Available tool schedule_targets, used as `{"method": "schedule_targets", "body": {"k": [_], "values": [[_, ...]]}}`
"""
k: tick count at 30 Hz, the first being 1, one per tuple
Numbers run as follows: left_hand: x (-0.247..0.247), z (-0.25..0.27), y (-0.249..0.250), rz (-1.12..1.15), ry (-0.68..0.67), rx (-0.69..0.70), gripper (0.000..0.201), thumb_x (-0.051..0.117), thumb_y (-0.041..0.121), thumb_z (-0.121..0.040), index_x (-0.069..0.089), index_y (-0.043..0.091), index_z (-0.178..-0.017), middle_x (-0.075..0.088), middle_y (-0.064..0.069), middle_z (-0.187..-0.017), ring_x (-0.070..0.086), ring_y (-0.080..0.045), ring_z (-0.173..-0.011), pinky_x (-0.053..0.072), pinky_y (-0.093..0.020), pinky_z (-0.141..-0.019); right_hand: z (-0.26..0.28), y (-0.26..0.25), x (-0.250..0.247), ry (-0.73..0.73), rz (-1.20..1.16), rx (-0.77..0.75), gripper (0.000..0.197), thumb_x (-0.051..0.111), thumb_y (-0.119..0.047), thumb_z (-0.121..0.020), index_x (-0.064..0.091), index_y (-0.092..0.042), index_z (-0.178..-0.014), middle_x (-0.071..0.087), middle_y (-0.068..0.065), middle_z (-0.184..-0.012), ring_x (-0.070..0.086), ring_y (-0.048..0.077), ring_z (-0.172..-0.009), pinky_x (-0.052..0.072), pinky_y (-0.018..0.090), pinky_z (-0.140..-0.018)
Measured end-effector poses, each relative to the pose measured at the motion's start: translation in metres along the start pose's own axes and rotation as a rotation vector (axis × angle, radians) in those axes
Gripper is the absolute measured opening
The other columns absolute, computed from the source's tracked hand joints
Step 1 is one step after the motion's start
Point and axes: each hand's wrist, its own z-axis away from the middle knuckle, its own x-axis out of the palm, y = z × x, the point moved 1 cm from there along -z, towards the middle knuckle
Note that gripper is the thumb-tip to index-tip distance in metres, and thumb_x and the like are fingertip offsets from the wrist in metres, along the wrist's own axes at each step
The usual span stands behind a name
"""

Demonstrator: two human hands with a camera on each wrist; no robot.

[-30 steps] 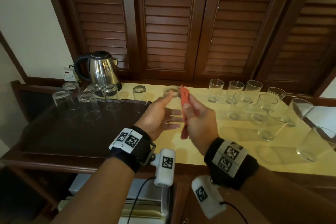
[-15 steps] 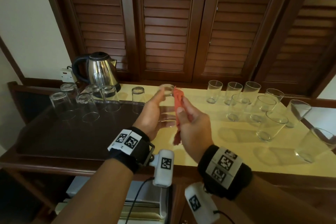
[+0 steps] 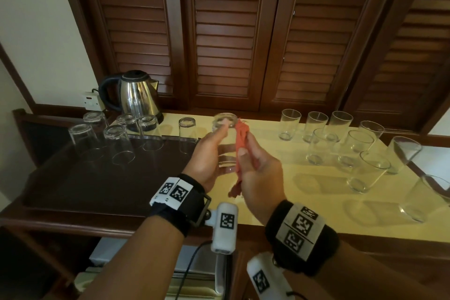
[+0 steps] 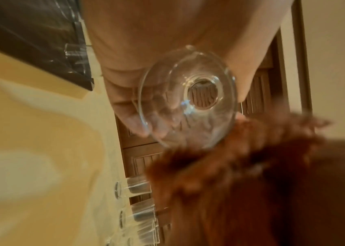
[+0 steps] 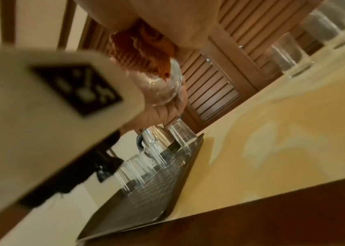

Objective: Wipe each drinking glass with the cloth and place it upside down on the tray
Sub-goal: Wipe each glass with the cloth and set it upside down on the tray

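Note:
My left hand (image 3: 209,153) grips a clear drinking glass (image 3: 225,139) in the air, its thick base pointing away from me and its mouth toward me. In the left wrist view the glass (image 4: 188,98) shows end-on with the fingers (image 4: 133,106) curled round it. My right hand (image 3: 258,173) pinches a bunched orange-red cloth (image 3: 241,143) against the right side of the glass; the cloth (image 5: 144,55) lies on the glass wall (image 5: 163,89). The dark tray (image 3: 97,182) at left carries several glasses (image 3: 119,143) upside down.
Several upright glasses (image 3: 323,143) stand in a group on the yellow counter (image 3: 304,192) to the right. A steel kettle (image 3: 136,95) stands behind the tray by a wall socket. Louvred wooden doors close off the back. The counter's front edge lies just below my wrists.
Both hands with the glass and cloth have shifted slightly up and away. The right hand has slid the cloth a little along the side of the glass.

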Motion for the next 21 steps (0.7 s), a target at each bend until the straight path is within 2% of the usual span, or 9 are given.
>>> {"method": "schedule_targets", "body": {"k": [2, 4, 6, 8, 12, 14, 16, 19, 21], "values": [[-0.001, 0.001, 0.000, -0.020, -0.099, -0.065, 0.047, 0.052, 0.057, -0.103, 0.059, 0.022, -0.133, 0.075, -0.013, -0.111, 0.073, -0.032, -0.100, 0.059, -0.050, -0.090, -0.014, 0.004, -0.007, 0.081, -0.008, 0.023, 0.043, 0.048, -0.020, -0.107, 0.046, -0.035, -0.147, 0.073, 0.005, -0.093, 0.067, 0.014, -0.066, 0.060, 0.034, -0.062], [0.002, 0.002, -0.001, -0.039, -0.129, -0.040, 0.050, 0.063, 0.052, -0.096, 0.061, 0.018, -0.132, 0.072, -0.017, -0.113, 0.070, -0.032, -0.092, 0.059, -0.043, -0.082, -0.025, 0.004, -0.015, 0.158, -0.045, 0.070, 0.040, 0.049, -0.020, -0.106, 0.052, -0.029, -0.145, 0.073, -0.001, -0.103, 0.069, 0.012, -0.087, 0.060, 0.033, -0.081], [0.003, -0.002, -0.001, -0.017, -0.043, 0.019, 0.059, 0.062, 0.063, -0.090, 0.065, 0.021, -0.131, 0.073, -0.016, -0.116, 0.069, -0.028, -0.091, 0.056, -0.034, -0.071, -0.018, 0.000, -0.008, 0.097, -0.010, 0.027, 0.040, 0.047, -0.021, -0.107, 0.050, -0.033, -0.145, 0.070, -0.003, -0.086, 0.063, 0.009, -0.066, 0.055, 0.025, -0.059], [0.002, -0.002, -0.001, 0.029, -0.028, -0.017, 0.065, 0.050, 0.071, -0.094, 0.062, 0.023, -0.135, 0.075, -0.016, -0.115, 0.072, -0.026, -0.091, 0.057, -0.036, -0.072, -0.004, -0.002, -0.003, 0.003, -0.003, 0.000, 0.043, 0.046, -0.020, -0.107, 0.046, -0.036, -0.147, 0.071, 0.002, -0.083, 0.058, 0.012, -0.050, 0.051, 0.025, -0.046], [0.004, -0.002, -0.005, -0.008, -0.102, -0.037, 0.042, 0.058, 0.052, -0.102, 0.061, 0.021, -0.129, 0.072, -0.020, -0.111, 0.069, -0.031, -0.090, 0.056, -0.042, -0.079, -0.027, 0.003, -0.017, 0.147, -0.007, 0.052, 0.041, 0.049, -0.021, -0.106, 0.052, -0.028, -0.146, 0.072, -0.002, -0.094, 0.067, 0.011, -0.075, 0.060, 0.033, -0.074], [0.008, -0.005, -0.002, 0.008, -0.008, 0.022, 0.045, 0.060, 0.057, -0.099, 0.066, 0.021, -0.125, 0.072, -0.023, -0.114, 0.068, -0.030, -0.094, 0.053, -0.040, -0.081, -0.018, -0.002, -0.010, 0.082, 0.010, 0.003, 0.042, 0.047, -0.020, -0.107, 0.048, -0.035, -0.146, 0.067, 0.004, -0.081, 0.060, 0.014, -0.059, 0.054, 0.028, -0.055], [0.010, -0.005, 0.004, 0.009, 0.023, 0.005, 0.046, 0.050, 0.061, -0.102, 0.063, 0.023, -0.125, 0.075, -0.014, -0.105, 0.072, -0.027, -0.095, 0.054, -0.041, -0.082, -0.005, -0.004, -0.003, -0.003, 0.002, -0.018, 0.045, 0.046, -0.019, -0.107, 0.042, -0.040, -0.146, 0.069, 0.006, -0.080, 0.058, 0.017, -0.051, 0.052, 0.027, -0.045], [0.012, -0.004, 0.007, -0.045, -0.090, -0.049, 0.032, 0.051, 0.051, -0.106, 0.063, 0.025, -0.121, 0.072, -0.011, -0.099, 0.070, -0.024, -0.084, 0.055, -0.038, -0.077, -0.030, 0.002, -0.015, 0.157, -0.041, 0.081, 0.040, 0.050, -0.021, -0.106, 0.052, -0.037, -0.142, 0.070, -0.005, -0.088, 0.065, 0.016, -0.071, 0.058, 0.035, -0.065], [0.013, -0.006, 0.007, -0.039, -0.055, -0.005, 0.036, 0.063, 0.054, -0.099, 0.070, 0.024, -0.118, 0.071, -0.013, -0.108, 0.068, -0.025, -0.089, 0.055, -0.037, -0.077, -0.031, 0.000, -0.015, 0.172, -0.031, 0.064, 0.039, 0.050, -0.022, -0.106, 0.053, -0.035, -0.143, 0.064, -0.006, -0.086, 0.061, 0.016, -0.074, 0.053, 0.032, -0.066]]}}
